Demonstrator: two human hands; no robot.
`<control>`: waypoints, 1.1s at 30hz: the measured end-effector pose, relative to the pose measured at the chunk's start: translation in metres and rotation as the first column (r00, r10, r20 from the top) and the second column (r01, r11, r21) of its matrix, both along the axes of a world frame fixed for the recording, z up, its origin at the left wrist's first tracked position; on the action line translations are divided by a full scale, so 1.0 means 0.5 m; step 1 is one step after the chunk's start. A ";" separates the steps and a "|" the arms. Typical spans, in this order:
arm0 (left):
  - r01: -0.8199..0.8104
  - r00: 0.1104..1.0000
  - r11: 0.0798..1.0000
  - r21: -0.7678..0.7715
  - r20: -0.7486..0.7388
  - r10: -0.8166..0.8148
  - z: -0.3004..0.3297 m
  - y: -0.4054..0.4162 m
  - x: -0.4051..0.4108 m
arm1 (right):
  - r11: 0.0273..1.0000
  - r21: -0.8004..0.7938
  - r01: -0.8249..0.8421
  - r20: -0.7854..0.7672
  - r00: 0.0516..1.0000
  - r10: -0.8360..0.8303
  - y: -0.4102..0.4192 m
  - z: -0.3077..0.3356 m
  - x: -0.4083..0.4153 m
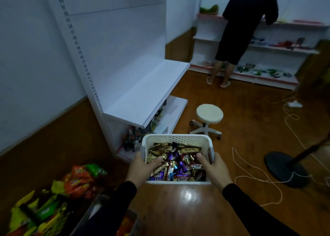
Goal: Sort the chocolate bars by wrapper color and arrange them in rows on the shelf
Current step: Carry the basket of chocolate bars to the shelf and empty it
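Observation:
I carry a white perforated plastic basket (175, 139) above the wooden floor, low in the middle of the head view. It is full of chocolate bars (175, 164) in gold, purple and red-brown wrappers, all mixed. My left hand (142, 166) grips the basket's left rim, thumb inside on the bars. On the right rim my right hand (213, 166) grips the same way. A bare white shelf (148, 87) juts from the white rack ahead on the left.
A round white stool (209, 117) on casters stands just beyond the basket. Bright snack bags (59, 194) pile at lower left. A person in black (242, 34) stands at far shelves. Cords (259, 178) and a black stand base (285, 169) lie on the floor at right.

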State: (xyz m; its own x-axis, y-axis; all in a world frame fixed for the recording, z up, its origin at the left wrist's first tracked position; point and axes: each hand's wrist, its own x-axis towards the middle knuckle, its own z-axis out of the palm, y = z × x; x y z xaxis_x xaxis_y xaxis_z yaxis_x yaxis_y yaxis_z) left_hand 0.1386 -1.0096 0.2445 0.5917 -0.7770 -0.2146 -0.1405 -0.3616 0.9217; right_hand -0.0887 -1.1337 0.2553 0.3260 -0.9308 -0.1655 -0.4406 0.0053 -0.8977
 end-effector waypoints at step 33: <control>0.024 0.996 0.998 0.061 -0.088 -0.019 -0.020 -1.258 0.359 | 0.999 -0.001 0.053 -0.019 0.998 -0.053 -1.239 -0.035 0.340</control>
State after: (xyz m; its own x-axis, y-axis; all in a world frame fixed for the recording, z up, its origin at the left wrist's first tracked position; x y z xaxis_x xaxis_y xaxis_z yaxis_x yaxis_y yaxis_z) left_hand 0.3182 -1.6387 0.2343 0.5520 -0.7731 -0.3126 -0.0687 -0.4157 0.9069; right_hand 0.0811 -1.7534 0.2377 0.2729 -0.9467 -0.1711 -0.4566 0.0290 -0.8892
